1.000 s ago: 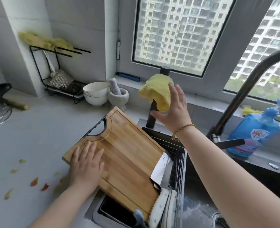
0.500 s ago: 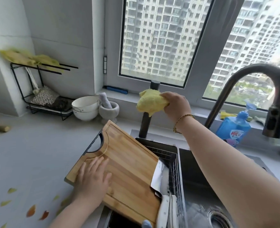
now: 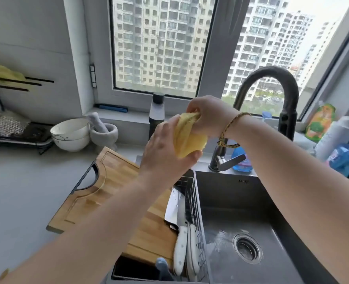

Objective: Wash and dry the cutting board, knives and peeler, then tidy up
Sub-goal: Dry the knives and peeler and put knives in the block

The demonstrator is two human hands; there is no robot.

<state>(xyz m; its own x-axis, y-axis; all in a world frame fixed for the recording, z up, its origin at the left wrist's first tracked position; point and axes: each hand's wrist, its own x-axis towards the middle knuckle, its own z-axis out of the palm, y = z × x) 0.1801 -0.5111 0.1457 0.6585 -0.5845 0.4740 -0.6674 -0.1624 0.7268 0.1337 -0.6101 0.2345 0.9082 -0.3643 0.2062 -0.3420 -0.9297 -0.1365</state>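
Note:
A yellow cloth (image 3: pixel 187 135) is held up in the air above the back of the sink, between both hands. My right hand (image 3: pixel 209 114) grips its top end and my left hand (image 3: pixel 165 148) holds its lower end. Below them the wooden cutting board (image 3: pixel 112 193) lies flat, partly on the counter and partly over a wire rack (image 3: pixel 194 201). Two white-handled knives (image 3: pixel 185 244) stand in that rack at the board's right edge. A blue handle (image 3: pixel 163 267) pokes up beside them; what it belongs to is hidden.
The steel sink basin (image 3: pixel 251 212) with wet floor and drain lies right of the rack, under a dark arched tap (image 3: pixel 272 78). Stacked white bowls (image 3: pixel 71 134) and a stone mortar (image 3: pixel 104 134) stand behind the board. Blue soap bottles (image 3: pixel 345 156) crowd the right sill.
My left hand has lifted off the cutting board and taken hold of the cloth's lower end. My right hand brought the cloth down and rightward, toward the tap.

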